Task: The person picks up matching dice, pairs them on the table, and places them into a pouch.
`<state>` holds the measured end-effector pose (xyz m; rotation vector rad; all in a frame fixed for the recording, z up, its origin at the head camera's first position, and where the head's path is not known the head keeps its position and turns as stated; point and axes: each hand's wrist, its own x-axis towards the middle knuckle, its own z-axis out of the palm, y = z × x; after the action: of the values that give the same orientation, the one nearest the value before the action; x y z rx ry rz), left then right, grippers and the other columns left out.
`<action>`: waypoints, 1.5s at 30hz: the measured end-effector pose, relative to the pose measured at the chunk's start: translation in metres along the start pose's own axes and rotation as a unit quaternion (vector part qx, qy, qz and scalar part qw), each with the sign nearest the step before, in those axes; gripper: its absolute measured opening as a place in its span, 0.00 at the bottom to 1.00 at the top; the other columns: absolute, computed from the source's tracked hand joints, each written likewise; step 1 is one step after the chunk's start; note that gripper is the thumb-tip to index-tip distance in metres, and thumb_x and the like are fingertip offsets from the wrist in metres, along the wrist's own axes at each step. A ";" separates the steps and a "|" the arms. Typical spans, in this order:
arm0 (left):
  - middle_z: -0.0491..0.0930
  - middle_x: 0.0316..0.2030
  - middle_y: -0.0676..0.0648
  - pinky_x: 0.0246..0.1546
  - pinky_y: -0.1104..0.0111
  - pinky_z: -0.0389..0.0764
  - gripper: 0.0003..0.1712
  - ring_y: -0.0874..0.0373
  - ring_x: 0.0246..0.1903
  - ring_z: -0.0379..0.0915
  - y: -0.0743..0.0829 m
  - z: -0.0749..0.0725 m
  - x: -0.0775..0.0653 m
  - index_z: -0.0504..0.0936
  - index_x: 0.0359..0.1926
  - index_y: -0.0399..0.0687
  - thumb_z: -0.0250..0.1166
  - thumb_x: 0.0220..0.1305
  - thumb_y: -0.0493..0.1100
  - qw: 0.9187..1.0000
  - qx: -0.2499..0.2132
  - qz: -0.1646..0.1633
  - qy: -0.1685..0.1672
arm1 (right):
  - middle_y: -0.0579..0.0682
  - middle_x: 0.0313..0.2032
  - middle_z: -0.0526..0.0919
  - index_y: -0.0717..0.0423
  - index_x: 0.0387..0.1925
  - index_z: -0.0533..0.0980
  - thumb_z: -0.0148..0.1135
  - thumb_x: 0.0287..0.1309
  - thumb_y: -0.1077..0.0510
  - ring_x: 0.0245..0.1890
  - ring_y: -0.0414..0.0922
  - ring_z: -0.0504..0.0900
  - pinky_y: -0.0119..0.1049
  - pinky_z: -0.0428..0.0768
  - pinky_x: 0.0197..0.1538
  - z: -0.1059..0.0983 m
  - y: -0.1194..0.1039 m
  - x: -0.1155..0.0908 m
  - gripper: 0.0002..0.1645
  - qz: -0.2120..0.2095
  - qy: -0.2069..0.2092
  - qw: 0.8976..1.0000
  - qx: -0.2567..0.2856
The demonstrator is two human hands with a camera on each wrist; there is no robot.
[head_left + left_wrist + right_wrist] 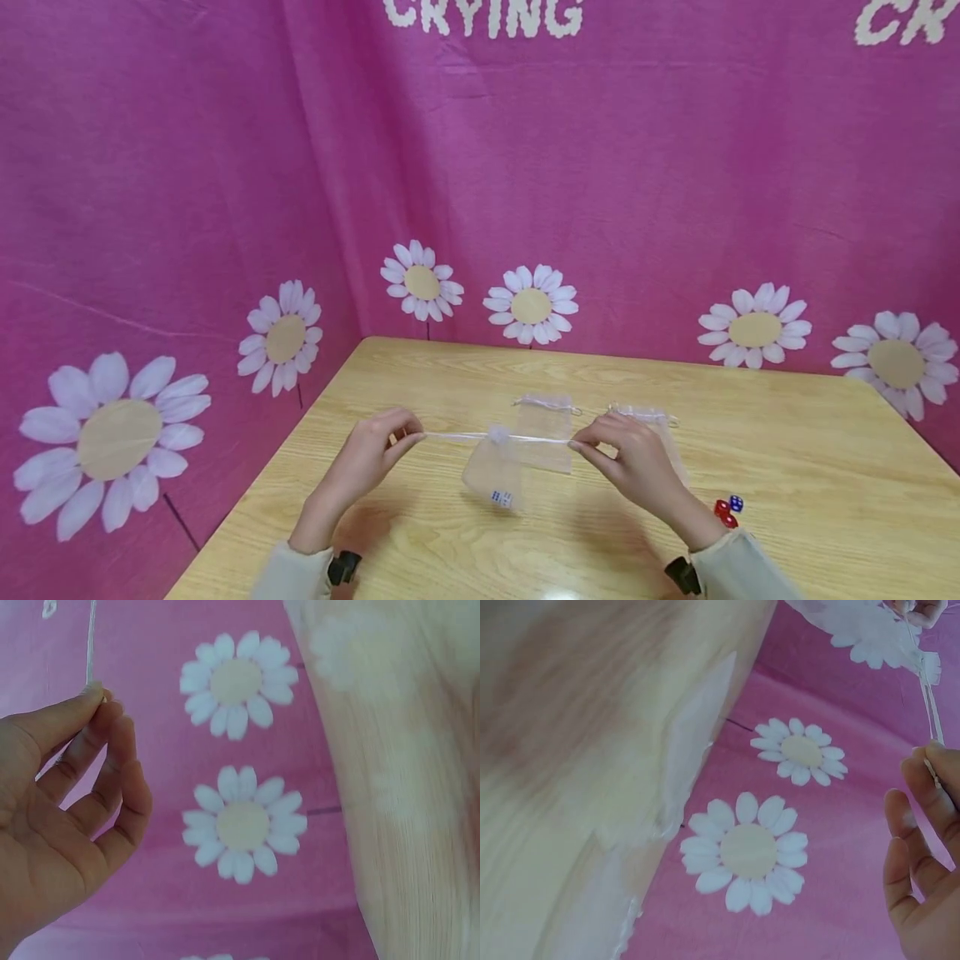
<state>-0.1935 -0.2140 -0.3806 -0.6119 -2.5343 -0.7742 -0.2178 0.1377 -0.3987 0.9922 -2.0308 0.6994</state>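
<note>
A small sheer white drawstring pouch (483,471) hangs over the table in the head view, its mouth gathered tight. White dice with blue pips (502,498) lie at its bottom. My left hand (367,454) pinches one end of the white drawstring (453,435) between thumb and forefinger. On the other side, my right hand (637,458) pinches the opposite end. The cord runs taut and nearly level between both hands. In the left wrist view the cord (91,645) leaves the fingertips; in the right wrist view the other cord end (930,709) passes between thumb and fingers.
Behind the held pouch, a second sheer pouch (551,457) lies flat on the wooden table (420,550). A third pouch (663,427) is partly hidden by my right hand. Red dice (723,510) and a blue die (737,503) sit beside my right forearm. Pink daisy-print cloth (622,208) surrounds the table.
</note>
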 end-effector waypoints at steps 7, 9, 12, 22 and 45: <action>0.76 0.26 0.57 0.27 0.76 0.74 0.05 0.70 0.26 0.67 -0.026 -0.012 0.001 0.80 0.30 0.51 0.68 0.61 0.39 0.999 0.014 -0.044 0.008 | 0.35 0.22 0.82 0.46 0.27 0.84 0.74 0.48 0.60 0.25 0.33 0.75 0.29 0.72 0.31 0.031 0.006 0.027 0.06 0.015 -0.034 0.999 0.003; 0.76 0.25 0.56 0.27 0.76 0.74 0.05 0.69 0.26 0.67 -0.032 -0.014 0.002 0.80 0.30 0.51 0.67 0.61 0.38 0.999 0.017 -0.049 0.012 | 0.37 0.23 0.82 0.46 0.28 0.84 0.74 0.49 0.59 0.25 0.33 0.76 0.29 0.72 0.30 0.039 0.008 0.034 0.04 0.022 -0.044 0.999 0.001; 0.76 0.25 0.55 0.26 0.76 0.73 0.05 0.68 0.26 0.68 -0.041 -0.016 0.001 0.80 0.30 0.50 0.67 0.61 0.38 0.998 0.020 -0.059 0.015 | 0.38 0.23 0.83 0.47 0.28 0.84 0.73 0.50 0.57 0.26 0.34 0.76 0.28 0.72 0.29 0.050 0.011 0.042 0.03 0.037 -0.063 0.997 -0.003; 0.81 0.29 0.53 0.31 0.73 0.76 0.04 0.63 0.29 0.75 -0.064 -0.007 0.012 0.81 0.30 0.49 0.66 0.63 0.41 0.995 0.041 -0.085 -0.009 | 0.38 0.23 0.83 0.47 0.27 0.84 0.73 0.51 0.56 0.25 0.33 0.74 0.27 0.71 0.28 0.077 0.026 0.050 0.03 0.064 -0.090 0.994 -0.010; 0.80 0.26 0.49 0.27 0.70 0.75 0.06 0.61 0.27 0.73 -0.084 0.030 0.062 0.80 0.29 0.44 0.67 0.62 0.38 0.987 0.037 -0.152 -0.025 | 0.41 0.24 0.83 0.49 0.27 0.83 0.69 0.56 0.58 0.24 0.31 0.72 0.27 0.71 0.29 0.119 0.049 0.053 0.04 0.202 -0.194 0.959 0.041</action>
<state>-0.2948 -0.2411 -0.4068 -0.2224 -2.7252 -0.7695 -0.3260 0.0560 -0.4293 0.8106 -2.6112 0.8564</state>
